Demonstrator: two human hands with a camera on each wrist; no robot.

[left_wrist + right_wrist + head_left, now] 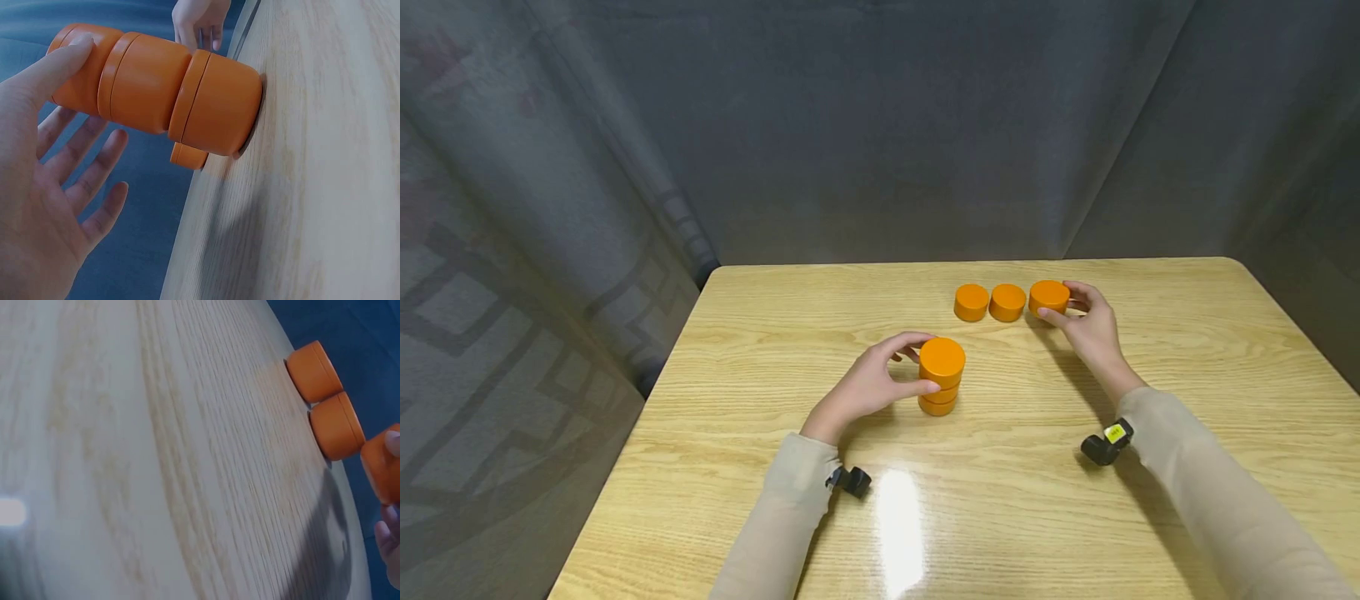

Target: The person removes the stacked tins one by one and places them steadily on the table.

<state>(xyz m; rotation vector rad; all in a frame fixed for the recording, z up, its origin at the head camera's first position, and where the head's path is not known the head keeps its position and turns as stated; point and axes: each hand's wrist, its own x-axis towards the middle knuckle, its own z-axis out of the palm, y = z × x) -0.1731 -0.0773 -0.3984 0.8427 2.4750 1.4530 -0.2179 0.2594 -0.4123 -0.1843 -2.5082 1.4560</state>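
Note:
Three round orange lidded tins make a stack (938, 404) in the middle of the table. My left hand (871, 380) grips the top tin (942, 360), thumb on the near side and fingers behind. The left wrist view shows the thumb (62, 62) pressed on that tin, while the lower fingers are spread below it. Farther back, my right hand (1093, 329) pinches another orange tin (1049, 295) between thumb and fingers. In the right wrist view this tin (382, 465) is off the tabletop, partly cut off by the frame edge.
Two more orange tins, one left (972, 302) and one right (1007, 302), stand side by side near the back edge of the wooden table (737, 400). A dark grey curtain (887, 133) hangs behind. Light glares off the tabletop near the left wrist.

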